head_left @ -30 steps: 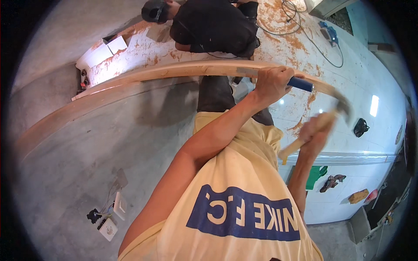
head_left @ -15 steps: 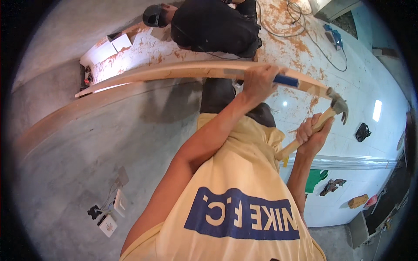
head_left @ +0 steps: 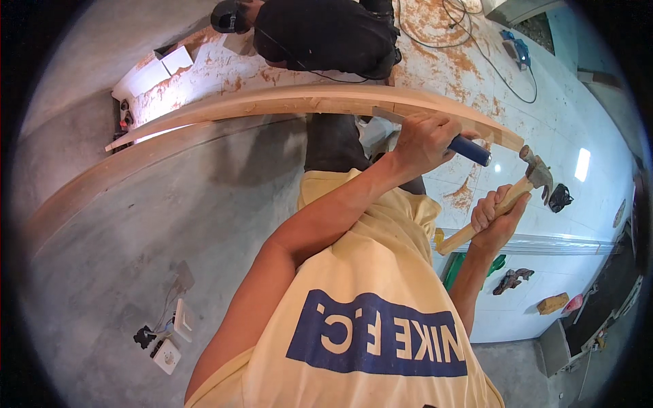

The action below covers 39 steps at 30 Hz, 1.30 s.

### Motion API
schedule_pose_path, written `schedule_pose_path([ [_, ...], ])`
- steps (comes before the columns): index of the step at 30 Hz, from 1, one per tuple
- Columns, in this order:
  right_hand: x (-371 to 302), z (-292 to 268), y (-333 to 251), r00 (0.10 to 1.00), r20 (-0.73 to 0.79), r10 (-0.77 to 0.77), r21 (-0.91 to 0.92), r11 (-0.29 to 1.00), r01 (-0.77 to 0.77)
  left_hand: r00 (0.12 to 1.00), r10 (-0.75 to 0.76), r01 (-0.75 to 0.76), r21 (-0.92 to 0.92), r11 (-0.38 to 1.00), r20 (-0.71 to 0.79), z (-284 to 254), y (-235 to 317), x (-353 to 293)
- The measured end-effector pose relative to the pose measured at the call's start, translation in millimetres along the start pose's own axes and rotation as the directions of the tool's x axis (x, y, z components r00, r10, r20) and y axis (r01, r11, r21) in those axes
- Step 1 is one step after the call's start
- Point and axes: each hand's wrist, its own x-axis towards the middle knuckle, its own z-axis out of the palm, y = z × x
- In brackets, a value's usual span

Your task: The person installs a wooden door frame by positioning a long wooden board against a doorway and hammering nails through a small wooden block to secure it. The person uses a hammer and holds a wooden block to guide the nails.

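**Evidently midway: chisel (head_left: 471, 150) at the wooden beam (head_left: 292, 98), hammer (head_left: 537, 174) held clear of it**

You seem to be in the thick of the cutting, with the setting-up done: both tools are in your grip, and the wooden beam runs crosswise in front of you, from the far left to just beside the hammer head. A few small marks show along its near side (too faint at this size to call them cuts for certain). How much is left cannot be judged, since no finished outline can be made out; with the blade placed as it is, the work looks unfinished.

Your left hand (head_left: 426, 141) is closed around the chisel, fingers wrapped over it, with the blue handle sticking out to the right and the flat blade pointing left across the wooden beam's near side. Whether the edge bites into the wood or merely rests there, you cannot tell from this angle. Your right hand (head_left: 500, 216) is curled firmly about the hammer's pale handle, partway along it, head up and claw turned right. The hammer head is near the chisel's butt but not touching it.

Beyond the wooden beam, a co-worker (head_left: 326, 37) in dark clothing crouches on the pale floor (head_left: 558, 136), where orange-brown dust (head_left: 464, 64) is scattered.
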Motion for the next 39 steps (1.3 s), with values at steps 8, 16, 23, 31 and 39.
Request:
schedule_pose_path([
  [8, -6, -2, 6, 0.999, 0.026, 0.044, -0.001, 0.999, -0.044, 0.999, -0.016, 0.014, 0.060, 0.998, 0.032, 0, -5, -6],
  [16, -17, -2, 11, 0.995, 0.077, 0.056, -0.033, 0.998, -0.053, 1.000, 0.021, -0.020, 0.044, 0.999, -0.021, -2, -8, -2],
  [23, -21, -3, 14, 0.994, 0.077, 0.076, -0.021, 0.997, -0.075, 0.998, 0.043, -0.042, 0.017, 0.999, -0.045, -2, -6, -4],
  [31, -35, 8, 12, 0.995, 0.035, -0.094, 0.085, 0.992, 0.091, 0.999, 0.036, -0.037, 0.050, 0.998, 0.025, -2, -8, -6],
  [39, -35, -12, 23, 0.999, -0.010, 0.042, 0.178, 0.983, -0.040, 0.997, 0.064, -0.066, 0.049, 0.997, 0.043, -2, -9, -7],
])
